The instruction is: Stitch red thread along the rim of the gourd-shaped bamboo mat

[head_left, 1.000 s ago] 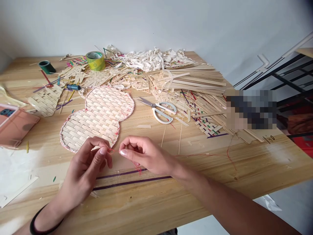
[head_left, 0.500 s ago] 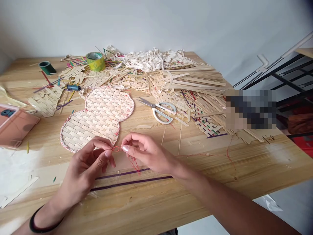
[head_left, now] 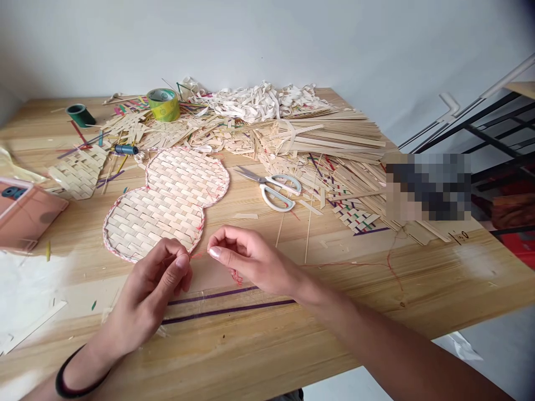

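Note:
Between my two hands runs a short bit of red thread [head_left: 197,255]. My left hand [head_left: 161,284] pinches one end of it between thumb and forefinger, at the lower edge of the woven mat. My right hand [head_left: 246,259] is closed too, thumb against forefinger, on the same thread; a tangle of it hangs below the palm. More red thread trails across the table to the right. The woven mat [head_left: 167,195], shaped like two joined rounds with a red-and-white stitched border, lies flat just beyond my left hand. Scissors [head_left: 278,189] with pale handles lie right of the mat.
Loose bamboo-like strips [head_left: 334,133] and white ribbon [head_left: 259,101] heap at the back. A roll of tape [head_left: 164,106], a green spool [head_left: 81,116] and a blue spool [head_left: 126,150] stand or lie to the left. A pinkish box [head_left: 31,217] sits at the left edge.
The small loop of red thread between my hands has been drawn nearly straight. My left hand has curled its fingers in and shifted slightly; my right hand stays almost in place.

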The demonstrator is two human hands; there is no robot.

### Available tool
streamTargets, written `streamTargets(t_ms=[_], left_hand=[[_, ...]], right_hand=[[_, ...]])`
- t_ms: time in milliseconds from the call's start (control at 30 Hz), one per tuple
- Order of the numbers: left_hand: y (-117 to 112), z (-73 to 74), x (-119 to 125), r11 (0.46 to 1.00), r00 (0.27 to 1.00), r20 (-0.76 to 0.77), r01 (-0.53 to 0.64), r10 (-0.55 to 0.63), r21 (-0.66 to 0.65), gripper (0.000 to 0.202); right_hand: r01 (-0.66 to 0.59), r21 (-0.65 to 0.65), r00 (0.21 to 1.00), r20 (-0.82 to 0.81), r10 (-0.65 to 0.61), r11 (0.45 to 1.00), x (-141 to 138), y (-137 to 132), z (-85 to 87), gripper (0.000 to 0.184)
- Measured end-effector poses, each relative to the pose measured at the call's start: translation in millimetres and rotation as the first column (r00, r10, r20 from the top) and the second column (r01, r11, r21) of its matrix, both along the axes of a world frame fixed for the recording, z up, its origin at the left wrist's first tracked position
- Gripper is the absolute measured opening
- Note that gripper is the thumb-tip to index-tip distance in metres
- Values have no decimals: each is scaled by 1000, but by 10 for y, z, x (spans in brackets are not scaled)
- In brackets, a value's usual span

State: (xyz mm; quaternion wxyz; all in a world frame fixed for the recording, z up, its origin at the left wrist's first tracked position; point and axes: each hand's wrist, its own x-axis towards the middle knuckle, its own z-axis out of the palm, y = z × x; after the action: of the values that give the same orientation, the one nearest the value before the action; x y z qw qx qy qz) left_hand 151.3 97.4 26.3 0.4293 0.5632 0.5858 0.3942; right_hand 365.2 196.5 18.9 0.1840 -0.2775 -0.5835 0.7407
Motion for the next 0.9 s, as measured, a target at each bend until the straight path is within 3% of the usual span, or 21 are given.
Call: streamTargets(t_ms=[267, 533, 733, 900], left_hand=[[-8, -67, -30, 999, 999, 18, 33, -32, -20, 44], [5, -2, 4, 999, 998, -62, -6, 3, -47, 57], [24, 17, 25, 999, 998, -54, -36, 36, -14, 57], [25, 19, 31, 996, 995, -49, -85, 86, 16, 53]], right_hand=[[-13, -1, 1000, 1, 13, 1000, -6, -1, 18, 46], [-17, -19, 1000, 7, 17, 1000, -13, -6, 36, 45], [-23, -5, 1000, 8, 23, 1000, -9, -4, 36, 43], [51, 29, 999, 9, -51, 998, -9, 15, 12, 43]])
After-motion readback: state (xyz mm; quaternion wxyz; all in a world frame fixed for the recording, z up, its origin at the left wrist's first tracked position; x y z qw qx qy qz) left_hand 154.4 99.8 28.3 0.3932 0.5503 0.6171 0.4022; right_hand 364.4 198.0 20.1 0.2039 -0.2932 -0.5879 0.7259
